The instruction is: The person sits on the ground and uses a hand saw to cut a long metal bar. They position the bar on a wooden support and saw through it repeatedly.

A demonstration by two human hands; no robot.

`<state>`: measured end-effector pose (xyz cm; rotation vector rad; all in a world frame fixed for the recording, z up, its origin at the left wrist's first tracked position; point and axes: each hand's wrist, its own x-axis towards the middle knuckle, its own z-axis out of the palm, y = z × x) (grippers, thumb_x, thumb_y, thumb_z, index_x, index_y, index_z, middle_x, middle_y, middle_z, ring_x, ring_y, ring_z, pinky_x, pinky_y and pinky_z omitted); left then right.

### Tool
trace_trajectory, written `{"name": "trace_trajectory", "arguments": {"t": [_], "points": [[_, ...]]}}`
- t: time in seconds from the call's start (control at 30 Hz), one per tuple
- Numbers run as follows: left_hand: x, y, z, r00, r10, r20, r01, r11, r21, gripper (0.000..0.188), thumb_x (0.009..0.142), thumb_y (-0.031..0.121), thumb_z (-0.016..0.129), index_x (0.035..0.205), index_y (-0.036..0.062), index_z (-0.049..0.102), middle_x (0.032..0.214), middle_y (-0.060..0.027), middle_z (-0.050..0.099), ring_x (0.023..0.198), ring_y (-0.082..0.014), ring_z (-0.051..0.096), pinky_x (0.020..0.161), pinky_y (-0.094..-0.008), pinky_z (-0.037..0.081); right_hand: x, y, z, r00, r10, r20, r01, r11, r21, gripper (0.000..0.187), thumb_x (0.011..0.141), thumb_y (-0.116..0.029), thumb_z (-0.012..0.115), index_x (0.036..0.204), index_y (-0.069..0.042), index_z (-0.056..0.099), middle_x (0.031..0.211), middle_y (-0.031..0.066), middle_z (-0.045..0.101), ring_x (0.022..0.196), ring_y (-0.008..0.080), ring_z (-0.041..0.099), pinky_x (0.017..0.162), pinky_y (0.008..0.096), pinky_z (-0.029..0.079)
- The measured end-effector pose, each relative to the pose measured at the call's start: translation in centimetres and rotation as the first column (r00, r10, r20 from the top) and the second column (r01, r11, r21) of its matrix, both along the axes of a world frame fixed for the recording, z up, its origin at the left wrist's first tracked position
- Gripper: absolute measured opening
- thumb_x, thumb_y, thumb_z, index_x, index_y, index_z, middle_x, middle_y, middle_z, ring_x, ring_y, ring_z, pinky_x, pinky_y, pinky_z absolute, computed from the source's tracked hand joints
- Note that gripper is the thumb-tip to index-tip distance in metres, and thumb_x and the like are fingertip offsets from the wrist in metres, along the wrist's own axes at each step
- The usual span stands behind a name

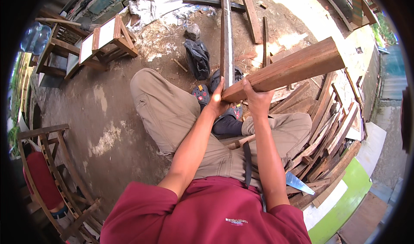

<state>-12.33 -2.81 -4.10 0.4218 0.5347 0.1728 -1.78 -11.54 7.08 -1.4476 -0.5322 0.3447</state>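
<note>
A thick reddish-brown wooden beam (293,67) slants up to the right in front of me, off the ground. My left hand (218,99) is closed around its near lower end. Further along, my right hand (258,98) grips its underside, the thumb pressed on the near face. Beside my left fingertips, a long narrow wooden board (226,32) with a pale face runs straight away from me; whether that hand also touches it I cannot tell. Between my bent legs are dark clogs (200,93), partly covered by my hands and the beam.
Scrap wood (323,136) is heaped at my right, with a blue-bladed handsaw (298,183) at its near edge. A black plastic bag (197,59) and a stone (192,32) lie ahead. Small wooden furniture (103,41) stands far left, a wooden frame (56,170) near left.
</note>
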Motion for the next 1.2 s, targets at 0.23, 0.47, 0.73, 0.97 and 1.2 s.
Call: {"name": "trace_trajectory", "arguments": {"t": [0.23, 0.47, 0.73, 0.97, 1.2], "points": [[0.1, 0.0, 1.0, 0.981, -0.023, -0.194, 0.039, 0.996, 0.082, 0.086, 0.088, 0.076, 0.055, 0.140, 0.0067, 0.051, 0.132, -0.0134, 0.057, 0.116, -0.0270, 0.057, 0.093, -0.0460, 0.053, 1.1, -0.4, -1.1, 1.000, -0.005, -0.003, 0.005, 1.000, 0.021, 0.032, 0.080, -0.006, 0.084, 0.100, 0.004, 0.061, 0.093, 0.0072, 0.066, 0.082, 0.0136, 0.063, 0.073, 0.0288, 0.053], [-0.1, 0.3, -0.5, 0.982, -0.022, -0.188, 0.031, 0.999, 0.045, 0.079, 0.090, 0.068, 0.061, 0.136, 0.0047, 0.054, 0.130, -0.0136, 0.057, 0.117, -0.0262, 0.056, 0.097, -0.0445, 0.052, 1.1, -0.4, -0.9, 0.999, 0.038, -0.014, -0.038, 0.999, -0.027, 0.037, 0.077, -0.005, 0.085, 0.103, 0.005, 0.062, 0.097, 0.0096, 0.066, 0.085, 0.0161, 0.066, 0.075, 0.0310, 0.055], [-1.1, 0.1, -1.0, 1.000, 0.019, 0.021, -0.020, 0.999, 0.035, 0.067, 0.092, 0.050, 0.070, 0.135, 0.0012, 0.054, 0.130, -0.0144, 0.057, 0.122, -0.0275, 0.056, 0.099, -0.0448, 0.054, 0.7, -0.6, 0.5, 0.997, 0.072, -0.033, -0.071, 0.997, 0.031, 0.034, 0.080, -0.008, 0.085, 0.102, 0.004, 0.061, 0.092, 0.0071, 0.066, 0.080, 0.0131, 0.063, 0.074, 0.0279, 0.053], [-1.2, 0.2, -1.4, 1.000, 0.030, -0.006, -0.030, 0.999, 0.031, 0.070, 0.089, 0.045, 0.076, 0.135, -0.0023, 0.052, 0.130, -0.0171, 0.056, 0.122, -0.0299, 0.056, 0.101, -0.0460, 0.053, 0.7, -0.7, 0.3, 0.995, 0.059, -0.076, -0.053, 0.996, 0.075, 0.039, 0.080, -0.010, 0.086, 0.106, 0.003, 0.061, 0.097, 0.0067, 0.066, 0.087, 0.0138, 0.063, 0.080, 0.0291, 0.052], [-1.4, -0.2, -2.0, 0.997, 0.074, -0.003, -0.074, 0.997, 0.011, 0.075, 0.089, 0.048, 0.075, 0.138, -0.0018, 0.050, 0.132, -0.0174, 0.055, 0.124, -0.0301, 0.055, 0.102, -0.0457, 0.053, 1.7, -1.5, -0.4, 0.954, 0.239, -0.179, -0.182, 0.941, 0.284, 0.057, 0.078, -0.008, 0.088, 0.122, 0.004, 0.054, 0.111, 0.0131, 0.066, 0.100, 0.0184, 0.066, 0.088, 0.0319, 0.054]]}}
